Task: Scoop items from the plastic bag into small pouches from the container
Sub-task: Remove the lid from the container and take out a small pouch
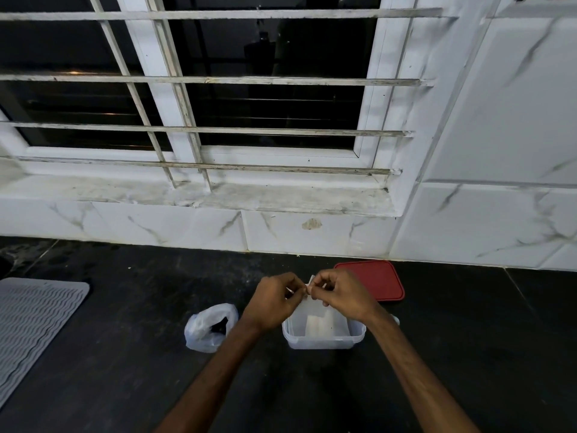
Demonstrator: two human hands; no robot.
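Head view shows the left hand (274,303) and right hand (343,296) meeting above the clear container (324,340), each pinching the top edge of a small pouch (311,281) with curled fingers. The plastic bag (207,326) sits open just left of the container on the dark worktop (125,354). A red lid (377,276) lies behind.

Hands: lower centre; left hand (274,303) and right hand (342,295) meet, fingertips pinching the top of a small clear pouch (311,281).
Container (323,340): clear, just below the hands, pale pouches stacked inside.
Plastic bag (207,328): left of the container, mouth open, dark contents.
Lid (379,281): red, flat, behind the container.
Mat (34,323): grey, ribbed, left edge.
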